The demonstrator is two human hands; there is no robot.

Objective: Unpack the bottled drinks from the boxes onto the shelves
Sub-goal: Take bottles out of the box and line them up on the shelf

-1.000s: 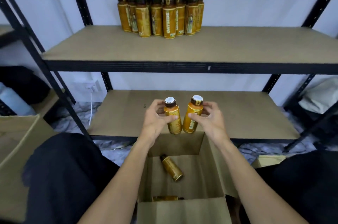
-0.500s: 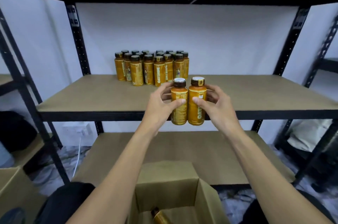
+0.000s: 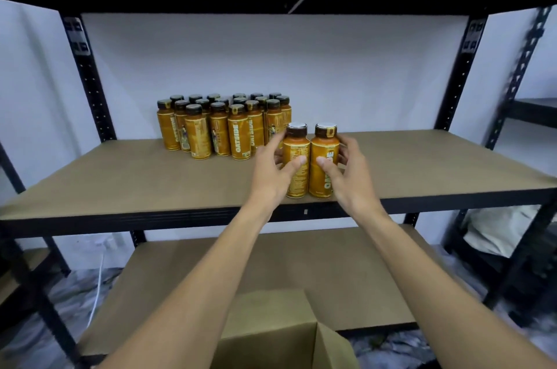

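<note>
Here the left hand point(image 3: 271, 171) gripped one amber, dark-capped plastic bottle point(image 3: 297, 168) and the right hand point(image 3: 349, 178) its twin point(image 3: 324, 154) — the two upright, side by side, touching, at the front edge of the brown board shelf point(image 3: 120, 181). A cluster of matching bottles point(image 3: 223, 130) stood behind, leftward.

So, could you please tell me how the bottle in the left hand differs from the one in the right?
The left bottle turns its fine-print side to the camera; the right bottle shows large white lettering. The right bottle's cap bears a gold tab in front; the left bottle's cap shows none. The left hand grips the left bottle, the right hand the right bottle. Both are upright, side by side, orange with dark caps, near the front edge of the shelf.
</note>
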